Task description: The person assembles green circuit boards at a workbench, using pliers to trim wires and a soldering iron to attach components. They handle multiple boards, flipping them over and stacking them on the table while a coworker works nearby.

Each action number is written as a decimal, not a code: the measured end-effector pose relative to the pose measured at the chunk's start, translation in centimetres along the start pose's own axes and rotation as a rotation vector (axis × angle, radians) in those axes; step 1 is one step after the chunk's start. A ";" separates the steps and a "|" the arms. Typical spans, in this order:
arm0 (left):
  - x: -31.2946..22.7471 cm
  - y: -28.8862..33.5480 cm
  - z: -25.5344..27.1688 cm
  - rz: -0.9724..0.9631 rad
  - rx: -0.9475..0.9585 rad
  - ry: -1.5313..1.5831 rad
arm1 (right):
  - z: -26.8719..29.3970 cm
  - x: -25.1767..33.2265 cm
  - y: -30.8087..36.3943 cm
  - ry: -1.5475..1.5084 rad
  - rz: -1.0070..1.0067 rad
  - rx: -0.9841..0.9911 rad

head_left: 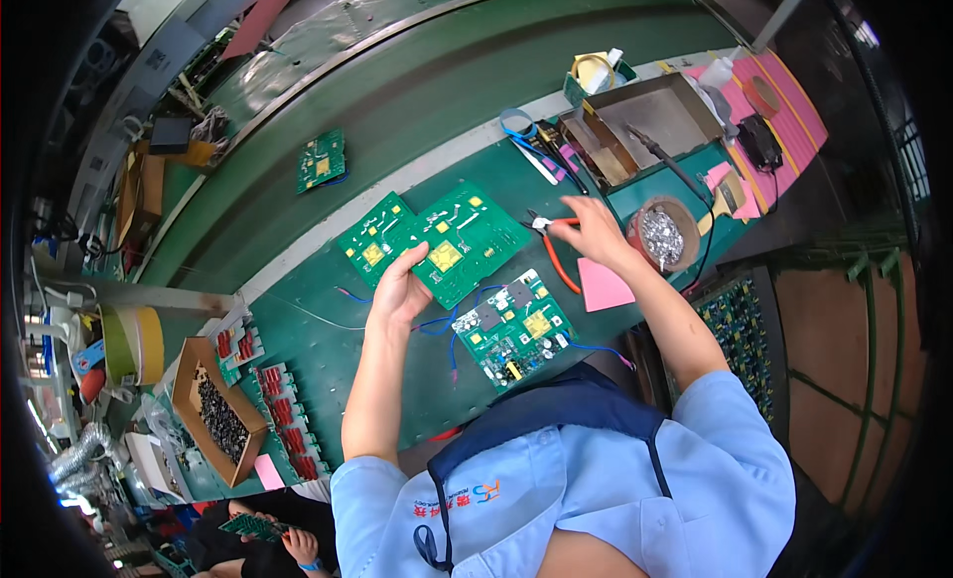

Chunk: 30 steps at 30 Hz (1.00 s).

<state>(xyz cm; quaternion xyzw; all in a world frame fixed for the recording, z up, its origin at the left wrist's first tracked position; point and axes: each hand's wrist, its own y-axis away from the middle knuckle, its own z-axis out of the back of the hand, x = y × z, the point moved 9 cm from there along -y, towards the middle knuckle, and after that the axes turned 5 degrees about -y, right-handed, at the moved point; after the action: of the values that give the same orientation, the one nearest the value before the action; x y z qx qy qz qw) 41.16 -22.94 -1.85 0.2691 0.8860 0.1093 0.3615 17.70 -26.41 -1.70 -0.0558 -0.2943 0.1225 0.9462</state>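
My left hand (402,288) grips a green circuit board (486,230) by its lower left edge, thumb on top and the other fingers hidden beneath. This board overlaps a second green circuit board (367,230) behind it. My right hand (599,235) is at the side cutters (558,260) with orange handles; its fingers are apart around one handle, and the cutters' jaws point toward the held board. Closer to my body, a populated circuit board (516,328) lies component side up, with large yellow and grey parts and blue wires.
A tin of silvery scraps (663,235) stands right of my right hand, near a soldering iron (667,159) and a metal tray (645,106). Another board (322,161) lies on the green strip beyond the ledge. At left are a cardboard box of black parts (218,414) and a co-worker's hand (300,546).
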 end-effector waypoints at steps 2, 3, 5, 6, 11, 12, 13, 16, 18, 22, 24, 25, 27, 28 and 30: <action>-1.2 1.4 0.2 -0.137 -0.071 0.006 | -2.5 -1.9 2.0 0.150 -0.098 0.187; -1.5 1.8 0.5 -0.181 -0.069 0.029 | -3.1 -2.3 2.9 0.234 -0.100 0.187; -2.0 2.5 1.1 -0.269 -0.063 0.008 | -3.2 -1.9 3.6 0.327 -0.111 0.199; -2.3 2.8 1.3 -0.312 -0.061 -0.004 | -3.4 -1.7 3.6 0.329 -0.084 0.199; -4.1 4.8 0.6 -0.519 -0.151 -0.050 | -4.3 -0.2 3.5 0.308 0.059 0.142; -4.3 5.0 0.5 -0.540 -0.153 -0.053 | -4.5 0.0 3.3 0.295 0.082 0.118; -4.5 5.3 0.5 -0.559 -0.161 -0.056 | -4.1 1.0 3.0 0.274 0.130 0.036; -4.7 5.6 0.8 -0.578 -0.174 -0.063 | -5.1 1.5 1.8 0.237 0.179 0.044; -4.9 5.8 1.0 -0.604 -0.184 -0.068 | -5.2 2.1 1.0 0.239 0.229 0.023; -5.2 6.3 0.9 -0.624 -0.214 -0.022 | -5.7 1.7 -0.6 0.159 0.190 0.020; -5.3 6.3 1.0 -0.629 -0.220 -0.024 | -5.6 1.2 -0.6 0.133 0.205 -0.018; -5.4 6.3 1.0 -0.634 -0.224 -0.025 | -5.5 0.9 -0.7 0.119 0.215 -0.038; -5.5 6.3 1.0 -0.645 -0.223 -0.044 | -6.0 -1.0 -0.8 0.052 0.097 -0.034; -5.5 6.3 1.1 -0.652 -0.226 -0.055 | -6.1 -1.5 -1.0 0.015 0.041 -0.030; -5.6 6.4 1.1 -0.654 -0.227 -0.071 | -5.4 -3.0 -1.5 -0.221 -0.095 -0.070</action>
<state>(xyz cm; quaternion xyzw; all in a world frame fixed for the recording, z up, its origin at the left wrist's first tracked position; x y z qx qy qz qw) 47.81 -20.79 3.10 -0.0673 0.8944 0.0764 0.4355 18.70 -28.86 -7.52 -0.0607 -0.4034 0.0727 0.9101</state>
